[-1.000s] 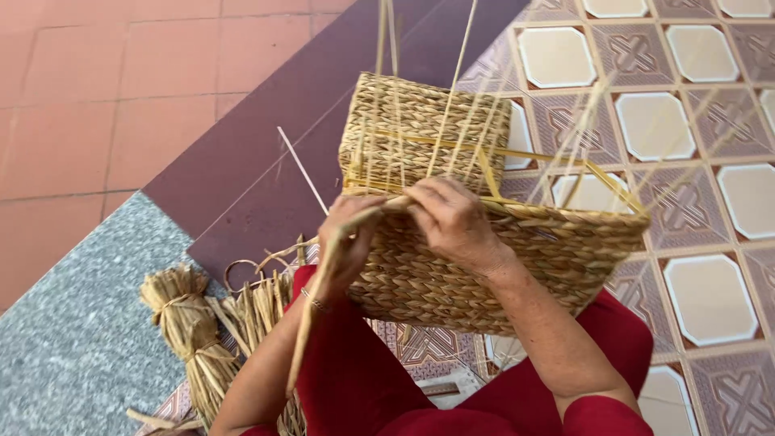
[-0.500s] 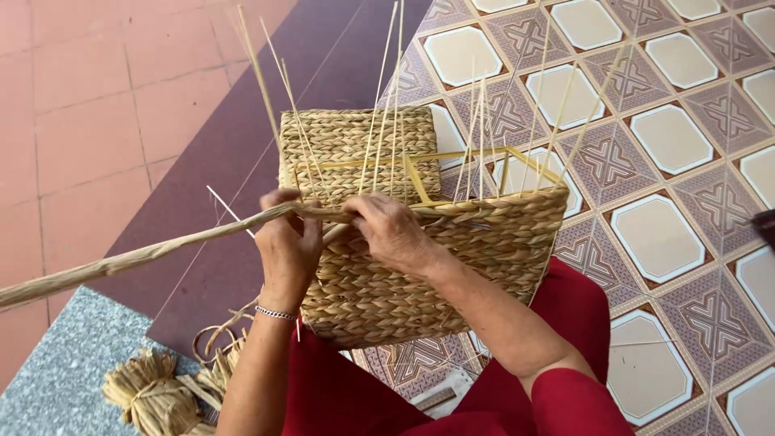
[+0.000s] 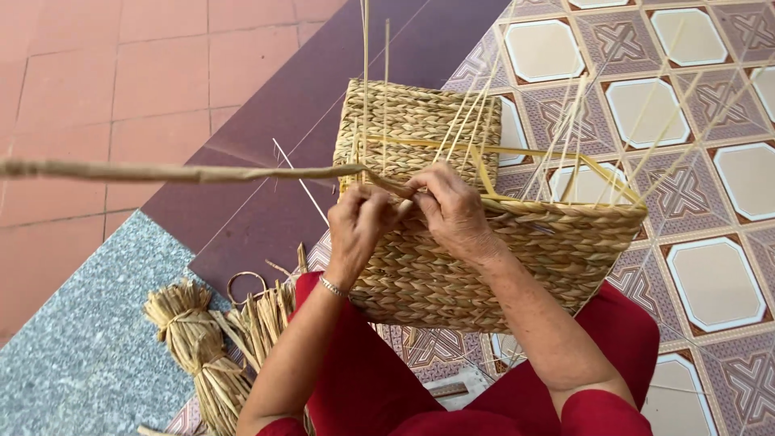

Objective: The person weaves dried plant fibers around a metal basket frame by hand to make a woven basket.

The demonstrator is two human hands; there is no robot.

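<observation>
A half-woven straw basket [image 3: 500, 250] rests on my lap, with thin upright stakes [image 3: 476, 113] standing out of its rim. My left hand [image 3: 359, 222] and my right hand [image 3: 452, 211] meet at the near rim and pinch a long twisted straw strand [image 3: 161, 172]. The strand runs from my fingers straight out to the left edge of the view. A bracelet sits on my left wrist.
Bundles of dried straw [image 3: 198, 347] lie on the floor by my left knee. A loose thin stick [image 3: 299, 182] lies on the dark purple floor band. Patterned tiles [image 3: 710, 274] spread to the right, terracotta tiles [image 3: 105, 81] to the left, grey stone [image 3: 73, 355] at lower left.
The strand has swung from hanging down by my left arm to stretched out level to the left. Both hands have stayed at the basket's near rim, closer together now.
</observation>
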